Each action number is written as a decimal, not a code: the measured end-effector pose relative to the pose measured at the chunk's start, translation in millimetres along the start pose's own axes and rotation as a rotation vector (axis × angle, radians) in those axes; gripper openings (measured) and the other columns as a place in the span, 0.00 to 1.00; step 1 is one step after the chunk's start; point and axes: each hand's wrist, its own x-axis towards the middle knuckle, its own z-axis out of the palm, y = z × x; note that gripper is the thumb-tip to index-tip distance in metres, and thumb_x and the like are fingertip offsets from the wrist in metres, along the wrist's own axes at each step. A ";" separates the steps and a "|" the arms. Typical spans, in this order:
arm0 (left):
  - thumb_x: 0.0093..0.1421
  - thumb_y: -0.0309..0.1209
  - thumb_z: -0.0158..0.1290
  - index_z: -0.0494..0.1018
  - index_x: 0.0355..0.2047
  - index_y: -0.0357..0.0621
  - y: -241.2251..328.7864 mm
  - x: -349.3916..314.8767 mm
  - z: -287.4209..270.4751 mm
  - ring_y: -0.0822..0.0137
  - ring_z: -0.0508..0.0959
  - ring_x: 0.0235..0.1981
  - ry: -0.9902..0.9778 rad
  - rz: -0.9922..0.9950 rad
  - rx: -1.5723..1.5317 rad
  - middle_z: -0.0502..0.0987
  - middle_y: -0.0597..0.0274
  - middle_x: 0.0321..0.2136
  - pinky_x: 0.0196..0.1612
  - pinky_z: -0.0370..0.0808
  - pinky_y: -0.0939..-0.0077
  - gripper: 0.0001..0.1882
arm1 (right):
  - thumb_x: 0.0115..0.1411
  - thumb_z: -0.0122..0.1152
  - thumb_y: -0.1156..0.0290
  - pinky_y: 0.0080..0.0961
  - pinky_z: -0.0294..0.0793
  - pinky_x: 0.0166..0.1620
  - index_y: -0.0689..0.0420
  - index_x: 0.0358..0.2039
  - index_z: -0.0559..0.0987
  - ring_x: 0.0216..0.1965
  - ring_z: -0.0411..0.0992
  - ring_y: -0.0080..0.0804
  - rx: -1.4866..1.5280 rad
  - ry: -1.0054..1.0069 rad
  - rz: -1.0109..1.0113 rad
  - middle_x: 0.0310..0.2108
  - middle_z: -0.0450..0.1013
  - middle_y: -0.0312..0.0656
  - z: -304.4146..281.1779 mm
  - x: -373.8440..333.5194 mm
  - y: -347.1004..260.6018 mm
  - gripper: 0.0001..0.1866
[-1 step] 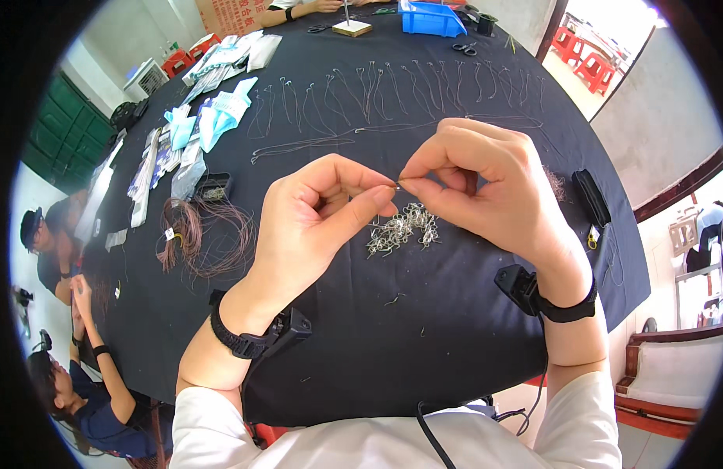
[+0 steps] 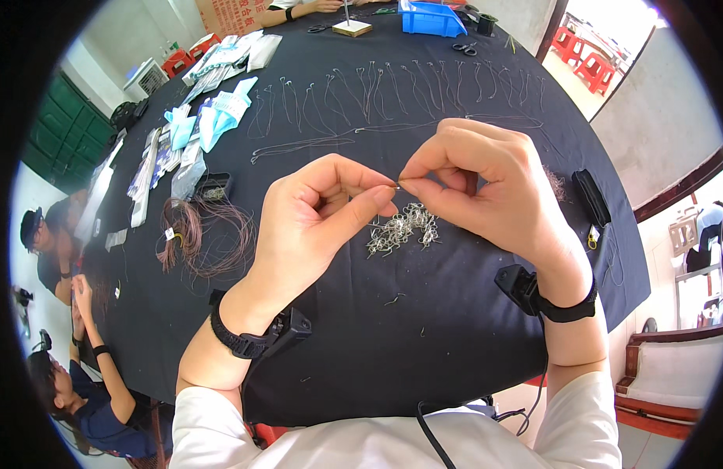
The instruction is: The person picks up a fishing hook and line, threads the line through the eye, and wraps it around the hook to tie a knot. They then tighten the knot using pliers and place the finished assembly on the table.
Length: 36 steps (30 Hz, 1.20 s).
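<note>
Pinching a tiny shiny piece (image 2: pixel 397 187), left fingers (image 2: pixel 365 208) and right fingers (image 2: pixel 435 198) look unchanged from before.

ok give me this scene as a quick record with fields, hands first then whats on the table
left hand: fingers pinched on a tiny shiny piece
right hand: fingers pinched at the same spot, almost meeting the left ones
held piece: too small to identify
near the hands: pile of bent silvery wire pieces on the black tablecloth
beyond the hands: row of thin dark strands
left side: loose bundle of reddish-brown thread
far side: blue bin, scissors
</note>
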 end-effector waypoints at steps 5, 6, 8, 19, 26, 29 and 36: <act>0.63 0.22 0.56 0.75 0.39 0.36 -0.9 -0.7 -1.0 0.77 0.81 0.34 0.005 -0.004 0.022 0.81 0.61 0.31 0.37 0.74 0.87 0.05 | 0.49 0.65 0.75 0.23 0.65 0.23 0.56 0.26 0.79 0.17 0.64 0.26 0.004 -0.019 -0.003 0.17 0.63 0.34 -0.7 -0.5 -0.5 0.04; 0.63 0.22 0.57 0.75 0.39 0.36 -0.9 -0.7 -1.0 0.76 0.81 0.34 0.005 -0.002 0.023 0.81 0.61 0.31 0.37 0.74 0.87 0.05 | 0.49 0.65 0.75 0.23 0.65 0.22 0.56 0.26 0.79 0.17 0.64 0.26 0.001 -0.022 -0.003 0.17 0.63 0.34 -0.8 -0.6 -0.5 0.03; 0.63 0.22 0.56 0.75 0.39 0.36 -1.1 -0.4 -0.9 0.76 0.81 0.34 0.002 0.000 0.020 0.81 0.61 0.31 0.38 0.74 0.87 0.05 | 0.50 0.65 0.75 0.23 0.64 0.22 0.56 0.26 0.79 0.17 0.64 0.25 -0.001 -0.025 -0.003 0.18 0.63 0.34 -1.0 -0.7 0.0 0.03; 0.63 0.22 0.56 0.75 0.36 0.38 -0.1 -0.6 -1.8 0.78 0.80 0.32 -0.014 0.019 0.003 0.81 0.62 0.30 0.36 0.73 0.87 0.03 | 0.50 0.66 0.73 0.23 0.69 0.24 0.56 0.30 0.78 0.19 0.68 0.25 0.063 -0.095 0.009 0.22 0.67 0.36 -1.2 -1.6 5.0 0.06; 0.63 0.25 0.56 0.73 0.33 0.39 -4.2 0.5 0.7 0.90 0.65 0.21 0.051 0.053 -0.124 0.74 0.74 0.22 0.25 0.59 0.93 0.04 | 0.46 0.70 0.76 0.17 0.67 0.24 0.57 0.40 0.77 0.19 0.65 0.20 -0.065 -0.005 -0.034 0.38 0.75 0.36 3.2 -3.1 -6.0 0.19; 0.64 0.26 0.56 0.72 0.32 0.40 -2.3 0.2 -1.6 0.90 0.62 0.21 0.047 0.032 -0.097 0.69 0.79 0.20 0.24 0.55 0.91 0.05 | 0.47 0.71 0.77 0.16 0.64 0.21 0.57 0.39 0.78 0.15 0.63 0.18 -0.056 -0.021 0.034 0.37 0.77 0.36 9.7 -4.4 -11.4 0.17; 0.64 0.27 0.56 0.72 0.31 0.41 0.8 -0.1 -2.0 0.90 0.58 0.20 0.020 0.022 -0.120 0.65 0.82 0.19 0.24 0.51 0.90 0.05 | 0.51 0.66 0.75 0.24 0.72 0.24 0.59 0.34 0.76 0.20 0.76 0.29 0.148 -0.063 0.246 0.30 0.77 0.42 8.9 -4.5 -16.7 0.10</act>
